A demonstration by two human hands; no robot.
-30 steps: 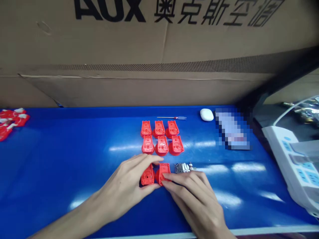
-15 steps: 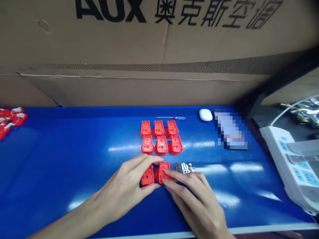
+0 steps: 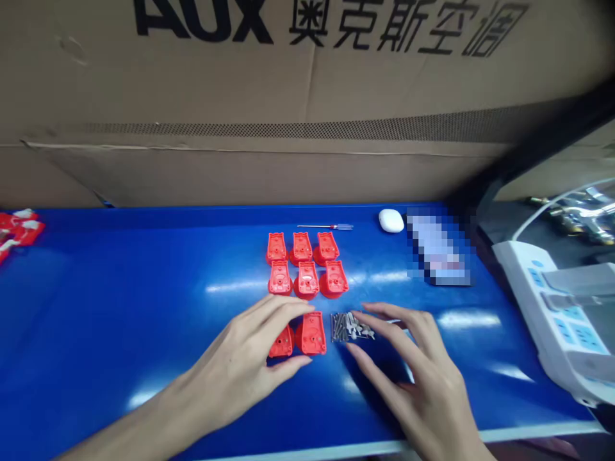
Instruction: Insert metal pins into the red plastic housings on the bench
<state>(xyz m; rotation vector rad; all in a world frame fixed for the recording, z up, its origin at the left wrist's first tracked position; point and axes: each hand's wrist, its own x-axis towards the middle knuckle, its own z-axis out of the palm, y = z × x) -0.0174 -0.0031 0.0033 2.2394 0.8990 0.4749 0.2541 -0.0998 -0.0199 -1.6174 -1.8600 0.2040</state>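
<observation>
Two rows of red plastic housings [image 3: 306, 280] stand on the blue table. Nearer me are two more, the right one [image 3: 313, 334] in full view and the left one [image 3: 281, 344] partly behind my fingers. My left hand [image 3: 259, 352] curves around this nearer pair, thumb and fingertips apart. Just right of them lies a small pile of screws and white pieces [image 3: 352, 326]. Over the right side of that pile, my right hand [image 3: 413, 371] is spread, with nothing seen between its fingers.
A screwdriver [image 3: 331, 226], a white rounded case [image 3: 391, 221] and a pixelated flat object [image 3: 439, 250] lie toward the back. A white power strip [image 3: 552, 320] is at the right, red and white parts [image 3: 19, 232] far left. Cardboard [image 3: 269, 176] stands behind the table.
My right hand has let go of the right near housing and moved right to the small pile, its fingers spreading. My left hand stays around the near pair. The view has shifted slightly.
</observation>
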